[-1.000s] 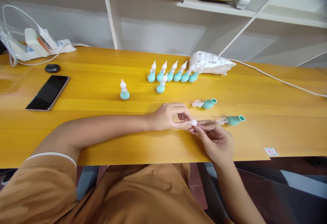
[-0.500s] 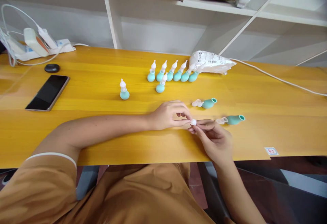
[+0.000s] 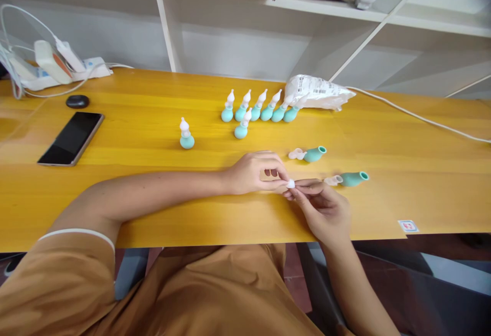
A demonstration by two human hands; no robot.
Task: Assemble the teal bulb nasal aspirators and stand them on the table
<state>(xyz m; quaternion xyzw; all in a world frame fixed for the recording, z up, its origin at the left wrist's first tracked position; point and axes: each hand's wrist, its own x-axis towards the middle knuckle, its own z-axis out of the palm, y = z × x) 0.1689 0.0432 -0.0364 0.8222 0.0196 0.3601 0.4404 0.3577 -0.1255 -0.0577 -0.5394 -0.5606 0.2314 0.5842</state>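
Observation:
Between my two hands is a small white nozzle tip, mostly covered by fingers. The thumb and forefinger of my left hand pinch its left side, and my right hand pinches it from the right. Just beyond my right hand lie a teal rubber bulb and a clear plastic connector. Farther back are a second teal bulb and clear plastic piece. An assembled nasal aspirator, teal below and white on top, stands left of my left hand.
Several assembled aspirators stand in a row at the back, with another one in front. Behind them lies a white plastic package. A phone, black oval object and power strip occupy the left. A white cable crosses the right.
Almost nothing differs. Both hands keep their pinch on the white tip in the same place, and the view has shifted very slightly.

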